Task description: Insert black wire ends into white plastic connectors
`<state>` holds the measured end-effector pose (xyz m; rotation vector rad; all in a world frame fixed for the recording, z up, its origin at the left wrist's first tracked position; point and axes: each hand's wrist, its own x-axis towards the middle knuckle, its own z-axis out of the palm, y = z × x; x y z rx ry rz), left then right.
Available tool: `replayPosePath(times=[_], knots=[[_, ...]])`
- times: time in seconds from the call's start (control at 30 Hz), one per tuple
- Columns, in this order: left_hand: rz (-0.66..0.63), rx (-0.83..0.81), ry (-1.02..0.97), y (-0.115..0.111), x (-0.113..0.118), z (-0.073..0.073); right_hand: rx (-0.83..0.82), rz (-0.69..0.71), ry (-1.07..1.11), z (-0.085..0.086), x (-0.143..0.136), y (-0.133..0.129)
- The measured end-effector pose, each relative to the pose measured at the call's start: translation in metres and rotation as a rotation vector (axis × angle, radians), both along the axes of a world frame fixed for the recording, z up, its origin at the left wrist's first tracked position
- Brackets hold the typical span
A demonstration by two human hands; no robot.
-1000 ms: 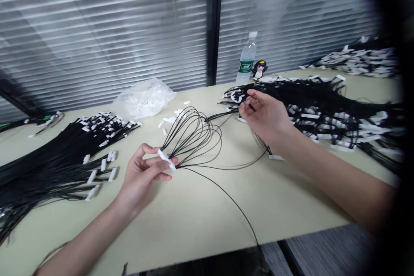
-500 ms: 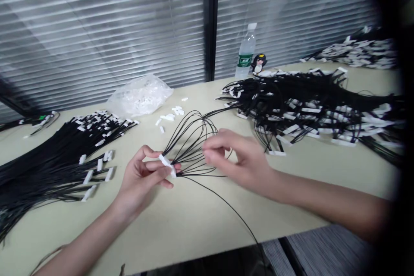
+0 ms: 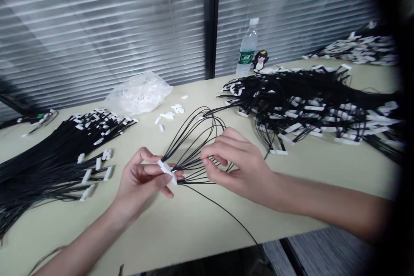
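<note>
White connector [image 3: 168, 172], held above the middle of the table [image 3: 197, 233], in the pinch of the left hand [image 3: 139, 183], thumb on its near face and fingers around it. Black wires [image 3: 184, 138] rise from it in a loose fan of loops; a single wire [image 3: 223, 207] curves away to the table's near edge. The right hand [image 3: 239, 164] stands at the right side of the loops, its grip narrow, thumb and forefinger tips close together; whether a wire lies between them cannot be told at this angle. Beyond the loops lie small white pieces [image 3: 167, 115], beside a clear plastic bag [image 3: 139, 95]. Left: a thick bundle of black cables [image 3: 45, 155] with white ends. Right: a larger cable heap [image 3: 300, 88], with an upright bottle [image 3: 246, 57] and a penguin figurine [image 3: 259, 62] behind it. Background: window blinds [image 3: 129, 30].
</note>
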<state>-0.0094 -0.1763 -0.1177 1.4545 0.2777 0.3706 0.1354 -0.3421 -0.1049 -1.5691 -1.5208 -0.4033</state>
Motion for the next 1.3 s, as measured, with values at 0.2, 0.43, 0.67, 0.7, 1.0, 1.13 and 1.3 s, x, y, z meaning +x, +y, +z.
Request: replayPosePath(times=[0.2, 0.43, 0.67, 0.7, 1.0, 1.13, 1.3], knots=[[0.018, -0.004, 0.004, 0.0, 0.0, 0.0, 0.006, -0.009, -0.06, -0.003, 0.0, 0.001], [-0.008, 0.021, -0.006, 0.001, -0.001, -0.002, 0.013, -0.024, -0.133, -0.003, 0.001, 0.001], [-0.019, 0.026, -0.013, 0.001, -0.001, -0.002, 0.019, -0.041, -0.191, -0.006, 0.002, 0.0], [-0.022, 0.029, -0.014, 0.001, -0.001, -0.002, 0.023, -0.039, -0.197, -0.006, 0.001, 0.0], [-0.038, 0.065, 0.001, -0.001, -0.001, -0.003, -0.042, 0.051, -0.14, -0.011, -0.004, 0.001], [-0.063, 0.071, 0.037, -0.003, -0.002, -0.003, -0.03, 0.079, -0.107, -0.014, -0.006, 0.002], [-0.083, 0.079, 0.033, -0.003, -0.003, -0.004, -0.035, 0.074, -0.118, -0.015, -0.006, 0.002]])
